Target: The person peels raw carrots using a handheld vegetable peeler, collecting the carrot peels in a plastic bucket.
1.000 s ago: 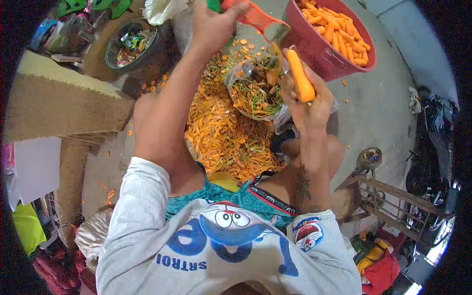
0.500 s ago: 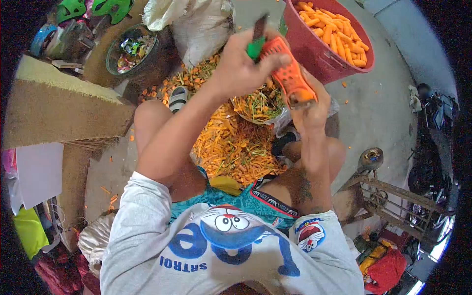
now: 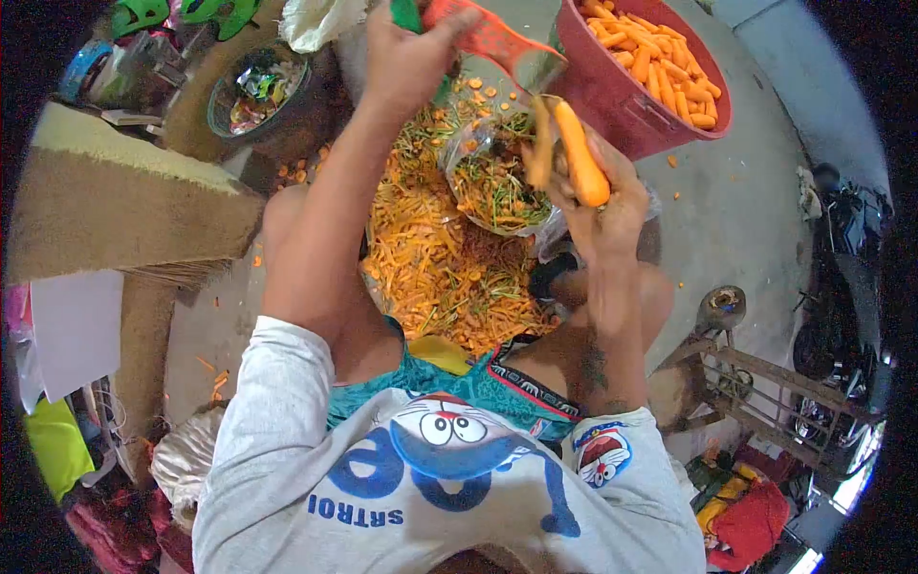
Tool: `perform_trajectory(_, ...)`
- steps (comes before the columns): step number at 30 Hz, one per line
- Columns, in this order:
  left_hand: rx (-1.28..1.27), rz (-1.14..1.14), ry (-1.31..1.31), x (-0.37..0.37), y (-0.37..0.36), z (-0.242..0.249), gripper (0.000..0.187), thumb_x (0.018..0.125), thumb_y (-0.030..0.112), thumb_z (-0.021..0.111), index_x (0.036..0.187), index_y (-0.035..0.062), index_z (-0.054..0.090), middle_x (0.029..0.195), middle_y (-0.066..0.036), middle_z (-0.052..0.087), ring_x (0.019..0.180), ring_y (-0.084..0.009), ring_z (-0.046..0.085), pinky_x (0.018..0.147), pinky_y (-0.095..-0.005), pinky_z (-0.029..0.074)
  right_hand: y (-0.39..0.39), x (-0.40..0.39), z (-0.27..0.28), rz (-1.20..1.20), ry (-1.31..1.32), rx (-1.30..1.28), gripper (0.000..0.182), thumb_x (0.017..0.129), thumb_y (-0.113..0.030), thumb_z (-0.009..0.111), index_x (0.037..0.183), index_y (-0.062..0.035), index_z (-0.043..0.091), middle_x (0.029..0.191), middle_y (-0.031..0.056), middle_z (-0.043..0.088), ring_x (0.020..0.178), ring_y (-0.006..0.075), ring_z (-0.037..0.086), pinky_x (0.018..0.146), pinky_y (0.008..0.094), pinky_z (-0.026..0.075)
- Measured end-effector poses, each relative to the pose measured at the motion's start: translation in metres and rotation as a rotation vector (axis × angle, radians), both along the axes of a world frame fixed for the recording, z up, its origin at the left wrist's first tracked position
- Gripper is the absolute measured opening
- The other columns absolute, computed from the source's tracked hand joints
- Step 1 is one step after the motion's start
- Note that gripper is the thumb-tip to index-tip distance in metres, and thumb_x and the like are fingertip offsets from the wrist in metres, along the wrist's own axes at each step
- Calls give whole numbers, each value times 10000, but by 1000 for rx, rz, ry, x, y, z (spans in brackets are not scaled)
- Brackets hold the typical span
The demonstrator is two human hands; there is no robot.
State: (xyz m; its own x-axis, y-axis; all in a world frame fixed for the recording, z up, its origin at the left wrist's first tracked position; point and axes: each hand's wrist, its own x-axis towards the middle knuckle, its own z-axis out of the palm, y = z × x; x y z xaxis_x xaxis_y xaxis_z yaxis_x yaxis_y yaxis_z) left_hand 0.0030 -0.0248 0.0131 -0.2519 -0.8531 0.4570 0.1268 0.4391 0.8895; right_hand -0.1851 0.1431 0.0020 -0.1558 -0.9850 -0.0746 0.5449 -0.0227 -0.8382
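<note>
My left hand [image 3: 411,62] is closed round an orange peeler [image 3: 492,40] with a perforated handle. A green handle [image 3: 406,13], seen earlier with a blade, is also held in that hand. My right hand [image 3: 612,201] grips a peeled carrot [image 3: 579,153], tilted upward below the peeler's head. A thin strip of carrot peel [image 3: 540,148] hangs beside the carrot. Beneath my hands, a basin [image 3: 449,177] holds green and brown trimmings. Carrot peelings [image 3: 430,263] lie heaped between my legs.
A red tub [image 3: 622,105] full of peeled carrots stands at the upper right. A dark bin [image 3: 218,122] with wrappers is at the upper left, near a white sack [image 3: 320,21]. A ledge [image 3: 124,191] flanks my left, and a metal-framed stand [image 3: 775,392] is to my right.
My left hand has moved up and left with the peeler, away from the carrot. The carrot in my right hand shows fully now, with a peel strip hanging beside it.
</note>
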Motion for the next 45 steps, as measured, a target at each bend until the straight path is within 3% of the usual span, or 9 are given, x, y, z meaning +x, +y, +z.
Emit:
perform_trajectory(6, -345, -86, 78, -25, 66, 8, 156, 908, 163, 769, 955, 39, 687, 788, 21, 671, 642, -92, 615, 612, -241, 509, -8, 10, 9, -177, 7, 89, 390, 1018, -270, 515, 1259, 25, 596, 914, 69, 649, 690, 133, 584, 541, 272, 424)
perform_trajectory(12, -70, 60, 122, 0, 7, 3, 166, 919, 182, 773, 944, 43, 687, 761, 31, 663, 622, -93, 608, 595, -262, 517, -3, -2, -5, 137, -105, -121, 437, 1040, -281, 489, 1329, 30, 592, 1034, 76, 677, 746, 133, 599, 554, 266, 416)
perform_trajectory(18, -161, -116, -58, -10, 43, 5, 178, 899, 150, 791, 996, 31, 702, 833, -11, 695, 728, -99, 657, 680, -267, 550, -4, 18, 10, -228, 16, 62, 467, 1040, -262, 488, 1388, 42, 554, 1069, 90, 673, 758, 138, 603, 589, 271, 462)
perform_trajectory(23, 30, 43, 107, 0, 2, -12, 201, 898, 119, 784, 1045, 21, 687, 836, -2, 675, 698, -104, 639, 682, -283, 556, -3, -15, -14, 223, -227, -190, 465, 1018, -250, 509, 1357, 63, 570, 1147, 118, 693, 867, 165, 677, 642, 276, 537)
perform_trajectory(27, -294, -109, -11, -19, 64, 1, 199, 912, 108, 764, 1066, 10, 683, 860, -18, 691, 778, -99, 652, 691, -276, 546, -2, 6, 6, -144, 12, 60, 481, 1015, -268, 513, 1364, 60, 556, 990, 71, 673, 710, 123, 580, 549, 242, 447)
perform_trajectory(36, 38, -49, 188, -11, 37, 1, 107, 914, 80, 756, 966, 19, 684, 839, -16, 709, 744, -83, 663, 686, -281, 551, -5, 6, 8, -55, -42, 1, 465, 1010, -261, 519, 1343, 60, 570, 913, 53, 639, 677, 119, 553, 537, 236, 418)
perform_trajectory(38, -346, -79, -35, -20, 66, 8, 98, 921, 85, 751, 960, 27, 682, 787, -7, 693, 723, -85, 649, 668, -285, 538, -10, 23, 15, -380, 100, 27, 482, 1010, -272, 519, 1346, 70, 567, 883, 56, 631, 674, 118, 549, 539, 238, 415)
perform_trajectory(42, -23, 13, 57, -2, 14, 2, 217, 866, 159, 821, 991, 32, 697, 842, -35, 712, 761, -87, 639, 678, -306, 521, 2, 2, -2, -175, 136, 1, 466, 1013, -278, 521, 1301, 80, 595, 908, 77, 660, 680, 113, 560, 556, 238, 429)
perform_trajectory(45, -334, 205, -239, -3, 4, -14, 218, 865, 124, 763, 1040, 31, 672, 844, -143, 713, 786, -273, 697, 707, -399, 543, 3, 3, 10, -37, 104, -50, 431, 1001, -290, 560, 1225, 71, 632, 911, 79, 675, 680, 102, 564, 563, 232, 426)
